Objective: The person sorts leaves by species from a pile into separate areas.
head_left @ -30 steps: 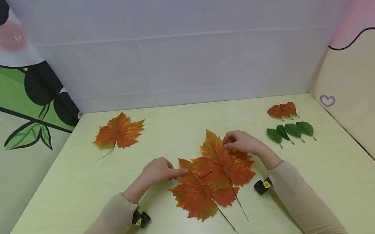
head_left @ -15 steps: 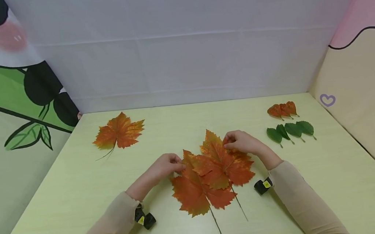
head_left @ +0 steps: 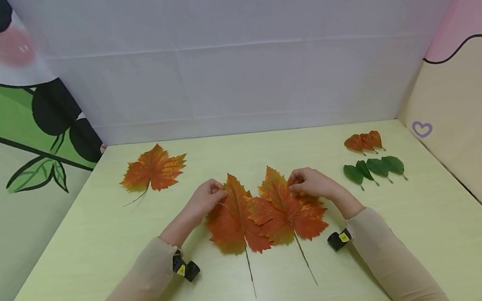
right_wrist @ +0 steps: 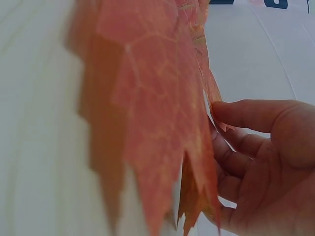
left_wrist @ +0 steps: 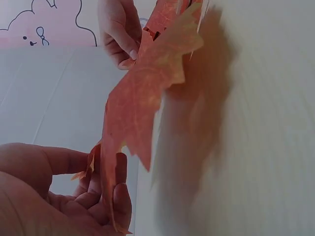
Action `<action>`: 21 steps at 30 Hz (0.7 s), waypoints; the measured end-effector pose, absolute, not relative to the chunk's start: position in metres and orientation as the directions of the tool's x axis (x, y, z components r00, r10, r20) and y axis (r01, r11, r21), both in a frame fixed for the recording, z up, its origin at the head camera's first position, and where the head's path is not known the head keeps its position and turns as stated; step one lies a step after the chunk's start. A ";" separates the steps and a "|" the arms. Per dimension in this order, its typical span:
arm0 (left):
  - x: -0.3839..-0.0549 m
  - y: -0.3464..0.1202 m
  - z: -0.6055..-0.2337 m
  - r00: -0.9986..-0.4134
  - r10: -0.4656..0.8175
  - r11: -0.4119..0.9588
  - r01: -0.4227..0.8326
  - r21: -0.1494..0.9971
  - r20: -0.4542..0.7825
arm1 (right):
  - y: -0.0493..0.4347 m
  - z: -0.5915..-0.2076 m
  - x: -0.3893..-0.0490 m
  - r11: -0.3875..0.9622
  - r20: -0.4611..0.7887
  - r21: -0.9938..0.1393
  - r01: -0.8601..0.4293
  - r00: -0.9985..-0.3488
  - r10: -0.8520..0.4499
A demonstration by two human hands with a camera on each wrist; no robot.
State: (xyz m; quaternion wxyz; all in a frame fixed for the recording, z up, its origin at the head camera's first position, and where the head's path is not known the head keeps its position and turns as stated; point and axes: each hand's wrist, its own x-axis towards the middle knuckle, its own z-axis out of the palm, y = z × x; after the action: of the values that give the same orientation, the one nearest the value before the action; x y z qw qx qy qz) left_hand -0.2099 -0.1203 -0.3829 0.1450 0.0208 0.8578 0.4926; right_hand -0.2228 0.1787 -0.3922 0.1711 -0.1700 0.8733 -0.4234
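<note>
Two large orange maple leaves with thin dark stems are held side by side over the middle of the table. My left hand (head_left: pixel 205 199) pinches the upper left edge of the left maple leaf (head_left: pixel 232 219) between thumb and fingers. At the other side my right hand (head_left: pixel 311 182) pinches the upper right edge of the right maple leaf (head_left: pixel 286 213), which overlaps the left one's side. In the left wrist view the leaf stands off the tabletop and casts a shadow. The right wrist view has the thumb (right_wrist: pixel 241 115) pressing the leaf against the fingers.
Another orange maple leaf (head_left: pixel 153 169) lies at the back left of the table (head_left: pixel 83 257). At the back right lie a row of small orange leaves (head_left: pixel 364 142) and a row of small green leaves (head_left: pixel 374 169). A pale cloth wall (head_left: pixel 240 89) rises behind the table.
My left hand has moved up and slightly back left, swinging the left leaf upward and leftward so its stem now points nearly straight down. The right hand has stayed in place with its leaf.
</note>
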 end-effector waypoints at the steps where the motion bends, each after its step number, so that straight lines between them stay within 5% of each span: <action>1: -0.211 -0.120 -0.381 -0.959 0.171 0.521 -0.107 0.847 -0.227 | 0.179 -0.392 -0.223 0.582 -0.156 -0.799 -0.150 -0.884 -0.441; 21: -0.253 -0.138 -0.347 -0.978 0.159 0.510 -0.036 0.859 -0.135 | 0.180 -0.393 -0.224 0.569 -0.159 -0.809 -0.146 -0.879 -0.450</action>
State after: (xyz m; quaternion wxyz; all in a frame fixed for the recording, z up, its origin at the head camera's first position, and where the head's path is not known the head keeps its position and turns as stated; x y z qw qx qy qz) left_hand -0.2530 -0.1384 -0.3474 0.0989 0.0357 0.8633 0.4936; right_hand -0.2242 0.1797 -0.3931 0.1766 -0.1717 0.8680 -0.4311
